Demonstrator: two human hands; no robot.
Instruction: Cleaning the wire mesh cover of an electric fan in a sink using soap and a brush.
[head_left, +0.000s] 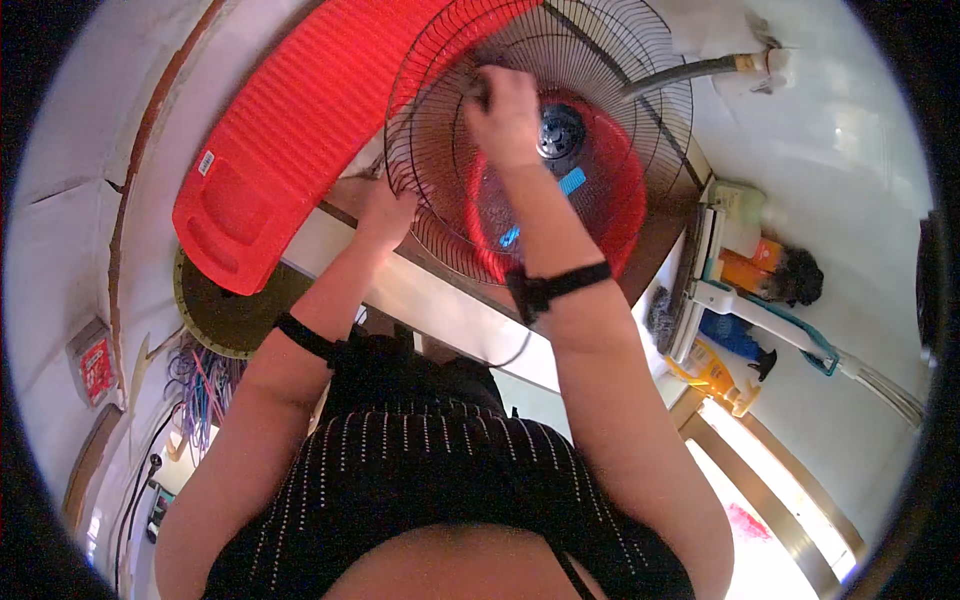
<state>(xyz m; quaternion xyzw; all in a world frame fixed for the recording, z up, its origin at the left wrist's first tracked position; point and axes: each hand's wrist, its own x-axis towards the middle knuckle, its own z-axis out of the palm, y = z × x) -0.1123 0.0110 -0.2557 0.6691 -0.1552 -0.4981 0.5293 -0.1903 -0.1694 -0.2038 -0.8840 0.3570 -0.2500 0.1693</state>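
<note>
A round wire fan guard (442, 225) rests tilted over a red plastic basin (634, 195). My left hand (388, 214) grips the near left rim of the guard, fingers wrapped over its wires. Inside the guard's hollow, my right hand (508, 116) is curled around a small dark item (478, 91), too blurred to name, against the wires. Just right of this hand sits a shiny dark round piece (561, 133). A blue object (572, 181), possibly a brush, shows in the basin below my right wrist.
A red plastic washboard (300, 135) lies at the left. From a wall tap (765, 66), a grey hose (679, 76) reaches over the guard. Spray bottles (709, 371) and a white-handled squeegee or mop (720, 296) stand at the right. Several hangers (199, 382) hang lower left.
</note>
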